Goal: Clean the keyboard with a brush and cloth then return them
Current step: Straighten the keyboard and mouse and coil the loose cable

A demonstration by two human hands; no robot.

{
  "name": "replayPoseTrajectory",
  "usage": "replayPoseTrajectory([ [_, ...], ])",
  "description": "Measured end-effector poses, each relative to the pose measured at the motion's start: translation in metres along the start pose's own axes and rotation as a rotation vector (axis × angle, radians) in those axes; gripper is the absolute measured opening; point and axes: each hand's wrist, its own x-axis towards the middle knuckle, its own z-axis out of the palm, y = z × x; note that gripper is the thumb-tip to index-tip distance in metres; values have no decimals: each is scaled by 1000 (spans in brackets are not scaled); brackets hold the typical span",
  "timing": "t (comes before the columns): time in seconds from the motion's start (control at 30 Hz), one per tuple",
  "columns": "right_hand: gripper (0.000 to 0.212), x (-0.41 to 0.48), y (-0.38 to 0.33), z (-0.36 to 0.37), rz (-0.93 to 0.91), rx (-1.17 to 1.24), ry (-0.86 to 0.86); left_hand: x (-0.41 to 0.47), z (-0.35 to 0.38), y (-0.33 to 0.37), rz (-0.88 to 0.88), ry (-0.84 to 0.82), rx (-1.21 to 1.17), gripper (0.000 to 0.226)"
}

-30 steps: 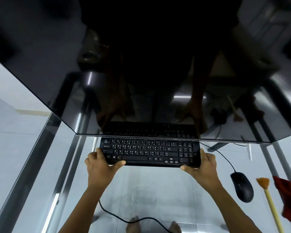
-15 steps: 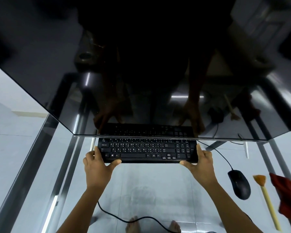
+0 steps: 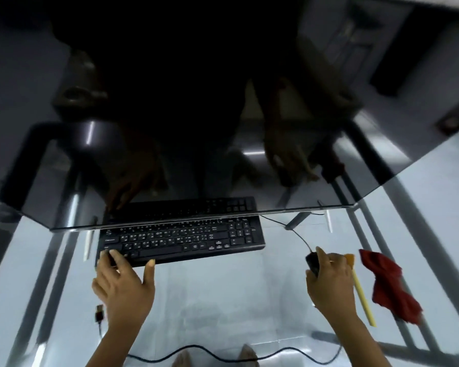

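The black keyboard (image 3: 186, 239) lies on the glass table (image 3: 223, 300), its back edge under the monitor. My left hand (image 3: 125, 284) holds its left front corner, fingers on the keys and thumb against the front edge. My right hand (image 3: 331, 282) is off the keyboard, hovering over the black mouse (image 3: 312, 262) with fingers apart and tips close to the brush's orange bristles. The yellow-handled brush (image 3: 363, 298) lies just right of that hand. The red cloth (image 3: 387, 284) lies crumpled to the right of the brush.
A large dark monitor (image 3: 196, 102) overhangs the back of the table. A loose USB plug (image 3: 99, 312) lies at the left, and a black cable (image 3: 196, 350) snakes along the near edge. Metal table legs and bare feet show through the glass.
My right hand has let go of the keyboard's right end and moved right, over the mouse toward the brush. My left hand stays on the keyboard's left corner. The camera has shifted.
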Motion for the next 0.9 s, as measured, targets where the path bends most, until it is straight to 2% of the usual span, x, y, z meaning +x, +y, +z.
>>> replayPoseTrajectory([
  [0.1, 52, -7, 26, 3, -9, -21, -21, -9, 14, 16, 61, -50, 1, 92],
  [0.27, 53, 17, 23, 10, -61, 48, -42, -8, 24, 32, 146, -38, 37, 91],
  [0.5, 52, 73, 3, 3, -64, 103, -103, -2, 24, 33, 106, -1, 17, 91],
  [0.8, 52, 94, 2, 9, -72, 86, -75, -10, 18, 24, 72, 34, 32, 90],
  [0.9, 51, 84, 4, 9, -72, 73, 1, -11, 3, 19, 62, 81, 23, 87],
])
